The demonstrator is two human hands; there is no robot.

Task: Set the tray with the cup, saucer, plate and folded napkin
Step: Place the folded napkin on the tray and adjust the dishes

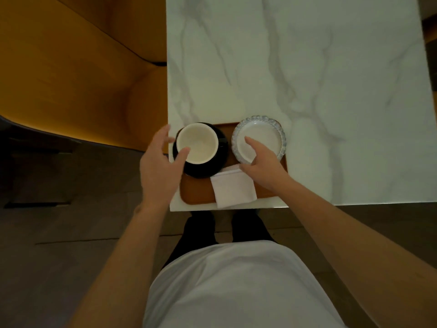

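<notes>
While every piece named in the task already appears to sit on the brown tray (196,194), both hands are at the crockery, which reads as final adjusting rather than fresh placing. Furthest toward nine o'clock, the left hand (158,166) is spread wide, fingers curved round the outer side of the cup (197,143) and thumb reaching to its near rim; whether it is actually gripping or only hovering close I cannot tell, but nothing is lifted. The cup is cream inside and stands upright in the middle of the black saucer (221,159), a pairing that keeps it from sliding on the tray; the saucer overhangs the tray's nine o'clock end. Just toward six o'clock from there, the folded napkin (233,189) lies flat on the tray's near edge, one corner tucked beside the saucer and its lower edge hanging slightly past the tray, probably set in front so it is reached first. At three o'clock of the cup sits the plate (259,140), clear-rimmed and beaded, resting on the tray's far corner. The right hand (262,160) lies over its near rim, index finger stretched onto the plate's white centre and the other fingers loosely curled at the edge, seemingly nudging or steadying it. The tray itself rests at the near corner of the marble counter (307,67).
</notes>
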